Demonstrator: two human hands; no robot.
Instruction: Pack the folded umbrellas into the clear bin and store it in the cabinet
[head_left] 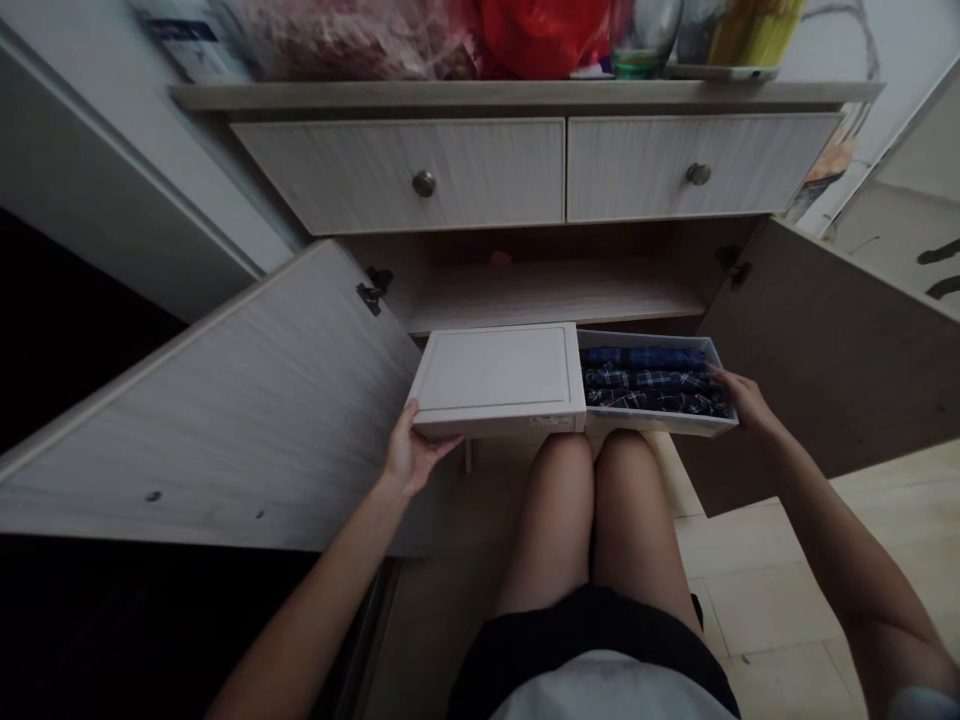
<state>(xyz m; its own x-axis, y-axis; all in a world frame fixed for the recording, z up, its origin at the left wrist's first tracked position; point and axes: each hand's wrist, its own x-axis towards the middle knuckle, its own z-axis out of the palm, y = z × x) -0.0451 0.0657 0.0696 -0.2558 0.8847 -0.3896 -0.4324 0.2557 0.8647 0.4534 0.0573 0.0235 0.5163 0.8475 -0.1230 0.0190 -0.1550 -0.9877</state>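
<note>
A white drawer box [499, 370] is held level above my knees, in front of the open cabinet. Its tray [660, 424] is slid out to the right, and rows of rolled or folded dark plaid cloth [649, 380] lie in it. At the box's front left corner, my left hand [414, 450] grips it with the thumb on top and fingers underneath. My right hand [742, 397] is closed on the right end of the tray, the thumb near its rim. Part of the right fingers is hidden by the tray wall.
Two cabinet doors, left [225, 420] and right [825, 370], stand swung outward on either side. Behind the box is a shelf [555, 290] with a small pinkish thing [499, 258]. Two drawers with round knobs are above. Bags and a glass vessel [646, 40] crowd the cabinet top.
</note>
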